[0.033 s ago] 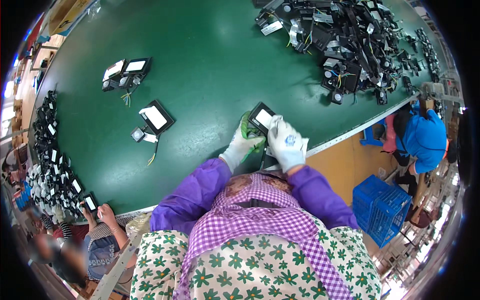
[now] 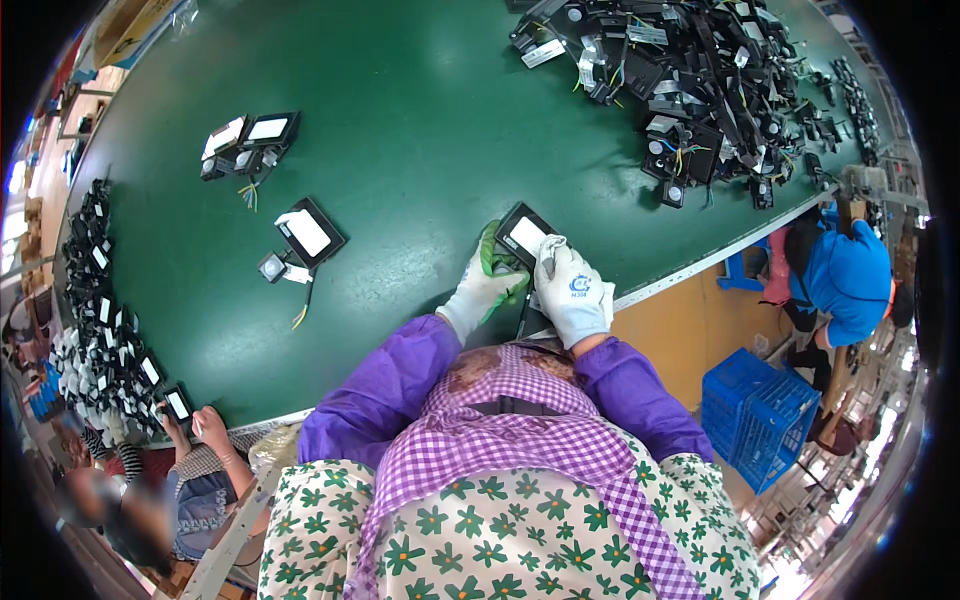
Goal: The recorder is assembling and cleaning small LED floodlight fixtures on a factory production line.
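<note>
My left hand point(image 2: 480, 288), in a white and green glove, is closed around the lower left side of a black floodlight point(image 2: 523, 233) with a white front panel. Its sensor end and cable are partly hidden by my hands. On the panel's right side rest the bunched fingers of my gloved right hand point(image 2: 570, 288). What looks like a white cloth point(image 2: 607, 300) pokes out of that hand's grip. To the left, another floodlight point(image 2: 309, 232) lies on the green table with its round sensor and loose wires toward me. Two more floodlights point(image 2: 268, 129) lie side by side farther back.
A large heap of black floodlights point(image 2: 690, 90) covers the far right of the green table point(image 2: 420, 130). More are piled along the left edge point(image 2: 105, 300). A co-worker's hands point(image 2: 208, 425) hold one at lower left. Blue crates point(image 2: 760, 415) stand right, near a person in blue point(image 2: 848, 275).
My right hand has turned slightly and shifted a little down over the floodlight's panel. My left hand keeps its hold. The whole view has shifted slightly.
</note>
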`<state>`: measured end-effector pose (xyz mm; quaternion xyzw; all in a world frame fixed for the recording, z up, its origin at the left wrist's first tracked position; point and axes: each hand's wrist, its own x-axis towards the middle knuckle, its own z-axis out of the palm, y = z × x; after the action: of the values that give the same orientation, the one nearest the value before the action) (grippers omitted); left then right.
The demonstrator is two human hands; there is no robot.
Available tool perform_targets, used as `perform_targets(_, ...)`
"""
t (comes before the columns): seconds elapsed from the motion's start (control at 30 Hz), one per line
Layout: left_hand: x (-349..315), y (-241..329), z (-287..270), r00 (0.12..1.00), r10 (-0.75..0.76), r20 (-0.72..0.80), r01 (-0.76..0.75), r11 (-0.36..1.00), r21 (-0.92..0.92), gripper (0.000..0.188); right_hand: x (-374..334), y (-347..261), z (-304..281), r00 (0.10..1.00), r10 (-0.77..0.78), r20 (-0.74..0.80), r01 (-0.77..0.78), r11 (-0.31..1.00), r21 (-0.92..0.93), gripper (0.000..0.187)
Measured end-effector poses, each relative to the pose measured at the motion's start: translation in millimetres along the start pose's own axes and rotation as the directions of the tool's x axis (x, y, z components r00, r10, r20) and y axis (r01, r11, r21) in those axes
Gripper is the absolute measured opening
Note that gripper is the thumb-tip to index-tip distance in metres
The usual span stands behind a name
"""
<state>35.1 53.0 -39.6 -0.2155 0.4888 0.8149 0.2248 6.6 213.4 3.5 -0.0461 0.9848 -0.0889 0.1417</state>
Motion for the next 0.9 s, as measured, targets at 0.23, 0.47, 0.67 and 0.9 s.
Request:
perform_targets(0.23, -2.3, 18.9, -1.4, 0.991, -0.086, 0.101, 0.097, 0.990, -0.103, 0.104, 52.0, 23.5, -7.3, 0.975, -0.114, -0.189, 0.114, 0.993, -0.009, 0.022)
perform_targets(0.47, 2.8, 19.3, -12.1, 0.972, -0.093, 0.216, 0.094, 0.996, 0.006, 0.104, 68.1, 11.3, 7.6, 0.927, -0.273, -0.258, 0.269, 0.962, -0.052, 0.028)
perform_targets(0.67, 1.6, 23.1, -4.9, 0.996, -0.048, 0.075, 0.033, 0.981, 0.191, 0.099, 59.4, -7.0, -24.8, 0.986, -0.121, 0.112, 0.119, 0.993, 0.022, 0.037)
perform_targets(0.9, -0.8, 38.2, 0.4, 0.984, -0.142, 0.108, 0.123, 0.979, 0.164, 0.095, 110.2, -47.5, -49.8, 0.972, -0.230, 0.041, 0.223, 0.967, 0.122, 0.030)
